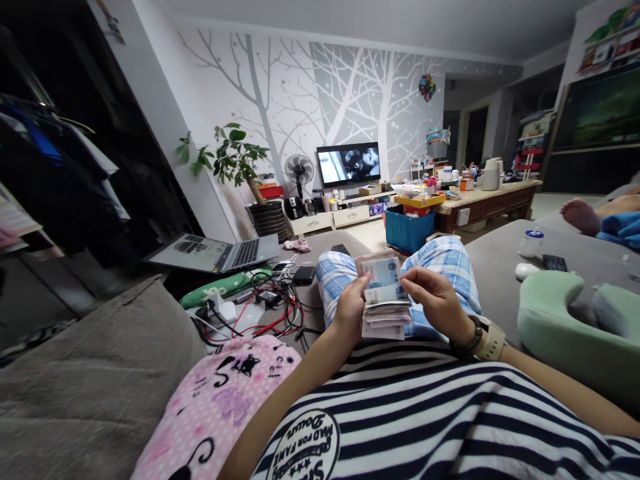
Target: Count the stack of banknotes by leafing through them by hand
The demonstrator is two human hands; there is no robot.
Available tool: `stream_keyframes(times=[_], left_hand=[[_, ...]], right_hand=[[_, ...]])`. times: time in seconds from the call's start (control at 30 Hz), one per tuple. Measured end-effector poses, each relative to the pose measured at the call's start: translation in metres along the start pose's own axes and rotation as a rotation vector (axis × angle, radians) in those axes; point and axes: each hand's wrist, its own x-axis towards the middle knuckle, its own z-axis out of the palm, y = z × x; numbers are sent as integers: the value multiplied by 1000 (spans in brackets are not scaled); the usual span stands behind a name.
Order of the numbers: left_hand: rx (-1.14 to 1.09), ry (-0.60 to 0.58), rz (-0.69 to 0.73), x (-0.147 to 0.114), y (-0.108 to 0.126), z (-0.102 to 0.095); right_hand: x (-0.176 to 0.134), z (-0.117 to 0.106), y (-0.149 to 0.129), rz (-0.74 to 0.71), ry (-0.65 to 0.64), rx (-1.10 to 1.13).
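Note:
A stack of banknotes [387,293] is held over my lap, its lower part bent over in layers and its top notes bluish and pinkish. My left hand [351,303] grips the stack along its left side, the thumb lying on the face of the notes. At the right edge, my right hand [435,297] pinches a note between thumb and fingers. Below the stack are my blue checked trousers [450,260] and striped shirt. A watch [493,340] and a dark bracelet are on my right wrist.
To the left are an open laptop [215,257], tangled cables [280,310] and a pink cushion [235,393]. A green neck pillow [550,313], a white mouse [527,271] and a remote [555,263] lie at right. Another person's foot [580,215] rests farther back.

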Motion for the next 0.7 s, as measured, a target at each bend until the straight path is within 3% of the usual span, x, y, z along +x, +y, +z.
stream_keyframes(times=[0.1,0.37,0.7], left_hand=[[-24,12,-72,-1,1,2],[30,127,-61,-8,7,12],[-27,47,-33,0,0,3]], right_hand=[[0,0,1,-5,-9,-6],[-1,-2,1,1,-43,-28],[-1,-3,-3,-16,-75,-33]])
